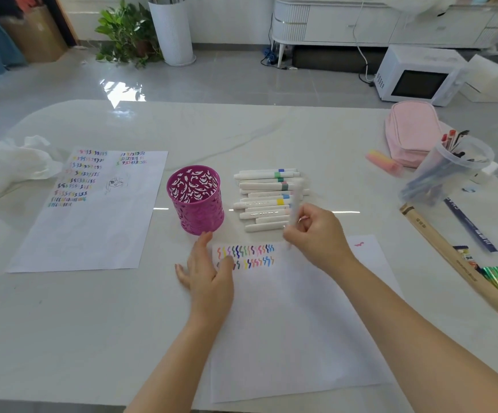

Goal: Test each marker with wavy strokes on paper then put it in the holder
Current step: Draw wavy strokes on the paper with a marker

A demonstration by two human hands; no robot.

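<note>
Bright, even daylight fills the room, leaving white glare patches on the glossy floor point(122, 90) and table point(271, 135) and only faint, soft shadows, while the right hand point(316, 236) and its marker point(295, 204) are motion-blurred and wide-angle distortion bends and softens the edges.

Two sheets point(93, 228) point(301, 329), one holder point(195, 204), two hands point(209, 272) point(319, 236)

- Floor point(242, 79): pale grey glossy tiles, with a patch of bright glare point(122, 95).
- Far side: white sideboard point(361, 22) on slim legs, cables point(271, 56) under its left end.
- White microwave point(414, 77) on the floor, white box point(492, 80) just beside it.
- Leafy potted plant point(125, 34) beside a tall white ribbed tub point(172, 31).
- Brown cardboard box point(33, 34), far left.
- Table point(242, 129): white, marble-veined, shiny.
</note>
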